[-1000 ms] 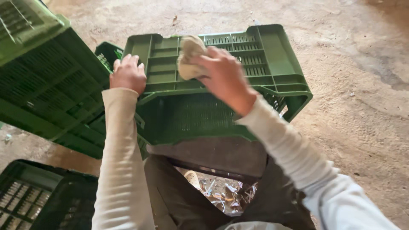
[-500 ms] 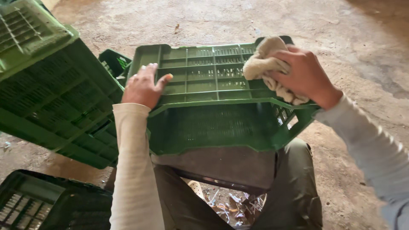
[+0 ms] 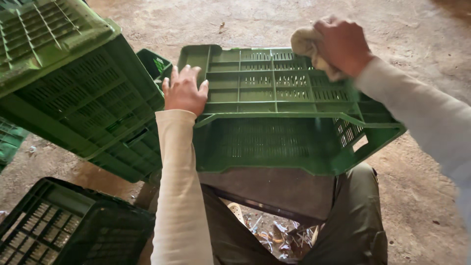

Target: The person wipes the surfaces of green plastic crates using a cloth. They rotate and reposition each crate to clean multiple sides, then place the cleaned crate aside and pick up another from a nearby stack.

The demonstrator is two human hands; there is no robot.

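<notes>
A green slatted plastic crate (image 3: 274, 98) lies upside down across my lap, its ribbed bottom facing up. My left hand (image 3: 184, 91) rests flat on the crate's near left corner, fingers spread. My right hand (image 3: 343, 44) is closed on a crumpled beige cloth (image 3: 306, 44) and presses it on the crate's far right part. Both arms wear long pale sleeves.
A stack of tilted green crates (image 3: 73, 83) stands at the left, close to the held crate. A darker crate (image 3: 64, 225) lies at the lower left. The floor (image 3: 422, 196) is bare dirty concrete, with shiny scraps (image 3: 274, 235) between my legs.
My right hand has dragged the cloth from the crate's middle to its far right side. The crate has tipped flatter and nearer. My left hand stayed on the left corner.
</notes>
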